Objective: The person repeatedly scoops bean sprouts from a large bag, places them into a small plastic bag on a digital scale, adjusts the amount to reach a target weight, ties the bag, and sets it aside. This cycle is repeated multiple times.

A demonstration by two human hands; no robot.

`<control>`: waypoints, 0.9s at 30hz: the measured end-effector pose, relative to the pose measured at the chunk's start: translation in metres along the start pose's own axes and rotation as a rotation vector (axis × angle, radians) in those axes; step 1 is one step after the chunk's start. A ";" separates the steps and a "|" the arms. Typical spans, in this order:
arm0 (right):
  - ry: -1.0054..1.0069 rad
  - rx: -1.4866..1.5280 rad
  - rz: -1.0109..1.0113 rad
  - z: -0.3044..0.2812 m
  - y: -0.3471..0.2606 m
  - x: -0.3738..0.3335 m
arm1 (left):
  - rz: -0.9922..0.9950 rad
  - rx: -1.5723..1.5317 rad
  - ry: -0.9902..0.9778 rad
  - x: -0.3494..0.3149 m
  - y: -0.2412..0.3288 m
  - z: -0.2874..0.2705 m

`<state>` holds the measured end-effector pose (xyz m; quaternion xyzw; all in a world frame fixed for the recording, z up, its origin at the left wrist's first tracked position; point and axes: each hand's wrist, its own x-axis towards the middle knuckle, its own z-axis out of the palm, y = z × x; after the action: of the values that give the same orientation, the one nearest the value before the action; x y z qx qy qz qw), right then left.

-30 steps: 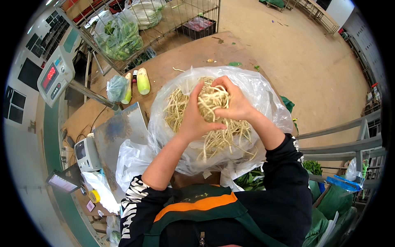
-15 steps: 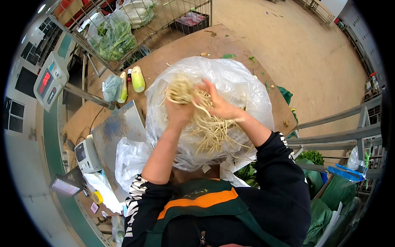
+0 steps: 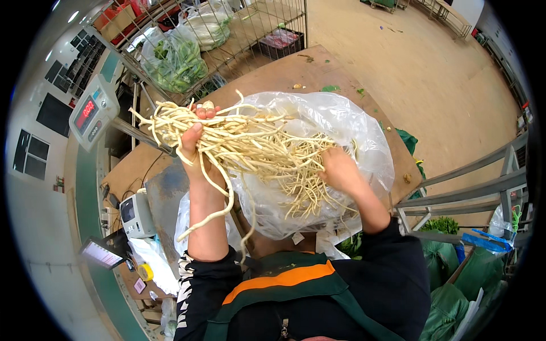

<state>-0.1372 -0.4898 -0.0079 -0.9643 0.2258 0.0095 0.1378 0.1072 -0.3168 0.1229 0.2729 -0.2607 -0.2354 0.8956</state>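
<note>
My left hand (image 3: 196, 136) is closed around a thick bunch of long, thin, cream-coloured vegetable stalks (image 3: 244, 137), raised at the left over the metal scale plate. Some stalks curl down past my left forearm. My right hand (image 3: 340, 169) is at the right end of the same stalks, its fingers curled into them; the fingertips are partly hidden. More stalks lie loose below, on a large clear plastic bag (image 3: 364, 131) spread over the brown table.
A scale display (image 3: 94, 111) on a post stands at the left, above a worn metal plate (image 3: 166, 187). Beyond the table is a wire cage (image 3: 261, 37) with bagged green vegetables (image 3: 176, 65). Metal rails (image 3: 466, 184) and green sacks (image 3: 446, 304) are at the right.
My left hand has moved up and left with the bunch, which now stretches out lengthwise. My right hand has shifted right and down, away from my left. The view has shifted slightly.
</note>
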 end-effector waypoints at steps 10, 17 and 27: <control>-0.203 2.320 -0.531 -0.006 -0.143 -0.066 | 0.045 0.262 0.005 -0.053 -0.022 0.036; 0.086 2.191 -0.253 0.028 -0.072 -0.003 | -0.332 0.614 -0.055 -0.105 -0.034 0.008; 0.271 1.989 -0.040 0.087 -0.133 -0.037 | 0.153 1.647 -0.465 -0.178 -0.028 -0.001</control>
<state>-0.1084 -0.3362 -0.0542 -0.4076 0.1288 -0.2957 0.8543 -0.0338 -0.2371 0.0446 0.7626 -0.5432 0.0399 0.3491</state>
